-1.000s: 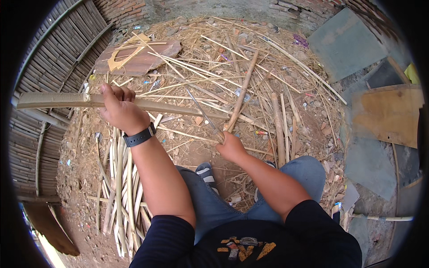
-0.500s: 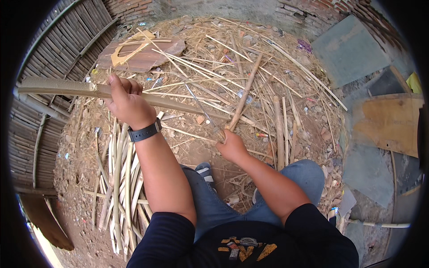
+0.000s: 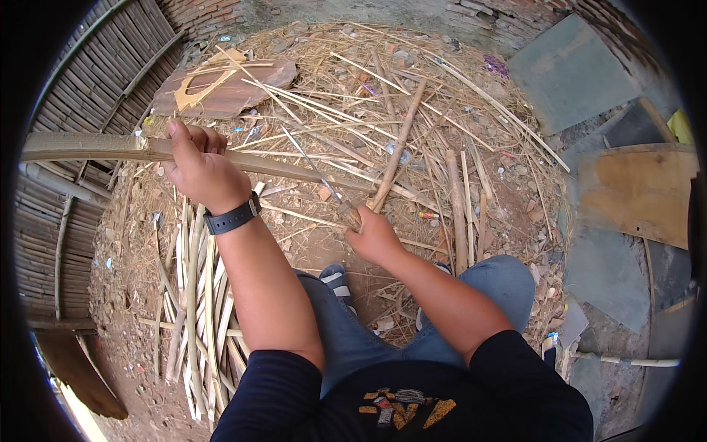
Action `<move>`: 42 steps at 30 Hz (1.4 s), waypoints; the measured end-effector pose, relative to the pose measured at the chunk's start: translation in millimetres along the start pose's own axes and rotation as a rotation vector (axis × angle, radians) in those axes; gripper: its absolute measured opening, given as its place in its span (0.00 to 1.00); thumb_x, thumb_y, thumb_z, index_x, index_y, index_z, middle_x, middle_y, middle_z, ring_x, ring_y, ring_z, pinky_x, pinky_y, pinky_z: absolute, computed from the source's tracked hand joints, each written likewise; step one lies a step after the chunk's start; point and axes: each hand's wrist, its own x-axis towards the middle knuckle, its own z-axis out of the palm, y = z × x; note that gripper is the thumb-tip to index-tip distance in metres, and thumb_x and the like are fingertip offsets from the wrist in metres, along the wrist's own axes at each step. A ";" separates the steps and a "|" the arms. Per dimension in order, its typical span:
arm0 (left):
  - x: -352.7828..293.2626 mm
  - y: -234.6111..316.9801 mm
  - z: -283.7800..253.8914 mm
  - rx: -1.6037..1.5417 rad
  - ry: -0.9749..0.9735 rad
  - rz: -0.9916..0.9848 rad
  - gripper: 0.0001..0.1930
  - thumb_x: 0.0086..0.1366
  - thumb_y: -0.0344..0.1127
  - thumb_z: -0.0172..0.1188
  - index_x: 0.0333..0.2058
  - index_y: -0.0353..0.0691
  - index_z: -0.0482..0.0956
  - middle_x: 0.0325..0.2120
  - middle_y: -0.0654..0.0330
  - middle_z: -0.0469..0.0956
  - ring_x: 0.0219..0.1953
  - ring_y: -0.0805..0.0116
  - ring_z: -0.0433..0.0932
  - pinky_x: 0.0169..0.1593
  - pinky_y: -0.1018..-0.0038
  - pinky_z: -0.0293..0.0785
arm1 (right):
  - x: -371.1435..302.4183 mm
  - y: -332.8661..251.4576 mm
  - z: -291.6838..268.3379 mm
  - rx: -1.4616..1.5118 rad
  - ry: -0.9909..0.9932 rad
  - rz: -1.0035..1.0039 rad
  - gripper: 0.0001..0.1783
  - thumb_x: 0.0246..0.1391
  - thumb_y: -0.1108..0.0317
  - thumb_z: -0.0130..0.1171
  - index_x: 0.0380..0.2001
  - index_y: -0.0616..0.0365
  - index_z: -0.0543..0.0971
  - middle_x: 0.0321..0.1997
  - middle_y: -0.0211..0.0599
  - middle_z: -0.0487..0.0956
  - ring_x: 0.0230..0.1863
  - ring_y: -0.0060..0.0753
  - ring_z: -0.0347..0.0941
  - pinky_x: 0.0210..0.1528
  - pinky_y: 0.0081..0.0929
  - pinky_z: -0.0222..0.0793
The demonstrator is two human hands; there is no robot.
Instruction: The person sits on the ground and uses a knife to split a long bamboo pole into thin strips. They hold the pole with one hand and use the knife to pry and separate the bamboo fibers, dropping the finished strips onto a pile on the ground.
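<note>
My left hand (image 3: 206, 169), with a dark watch on the wrist, is closed around a long split bamboo piece (image 3: 280, 169). The piece runs from the far left edge across to the middle, sloping down to the right. In my right hand (image 3: 374, 237) is the handle of a long, narrow-bladed knife (image 3: 312, 163). Its blade points up and to the left, crossing the bamboo piece near its right end; whether they touch I cannot tell. Just beyond my right hand lies a round wooden stick (image 3: 401, 144), its near end by my fingers.
Thin bamboo strips (image 3: 324, 110) litter the ground ahead. A pile of split bamboo (image 3: 195, 309) lies left of my legs. A brown board (image 3: 258, 88) is farther off. Grey sheets (image 3: 571, 74) and a wooden panel (image 3: 637, 191) stand at the right, a bamboo wall (image 3: 96, 74) at the left.
Both hands, with the bamboo piece and the knife, sit slightly farther left in the picture. The whole view has shifted a little; both grips are the same.
</note>
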 end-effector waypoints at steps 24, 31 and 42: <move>3.8 -3.0 -5.5 -0.034 0.005 0.004 0.19 0.70 0.41 0.55 0.22 0.47 0.60 0.15 0.70 0.56 0.17 0.77 0.54 0.24 0.76 0.52 | 4.6 23.5 12.4 -0.007 0.064 0.065 0.19 0.45 0.63 0.63 0.36 0.66 0.74 0.27 0.56 0.78 0.33 0.57 0.77 0.36 0.45 0.71; 2.9 -1.1 -5.1 -0.037 -0.027 0.004 0.18 0.71 0.40 0.54 0.22 0.47 0.60 0.15 0.70 0.56 0.18 0.77 0.54 0.23 0.77 0.51 | 3.7 12.0 5.7 -0.018 0.003 0.110 0.20 0.47 0.62 0.63 0.38 0.66 0.73 0.33 0.58 0.79 0.39 0.60 0.78 0.42 0.47 0.72; 3.7 -1.6 -4.6 -0.029 -0.024 0.016 0.19 0.71 0.40 0.53 0.21 0.46 0.60 0.14 0.69 0.57 0.17 0.77 0.54 0.23 0.77 0.51 | 3.6 14.5 6.7 -0.031 0.013 0.083 0.20 0.48 0.60 0.62 0.36 0.66 0.73 0.32 0.58 0.79 0.38 0.60 0.77 0.41 0.47 0.72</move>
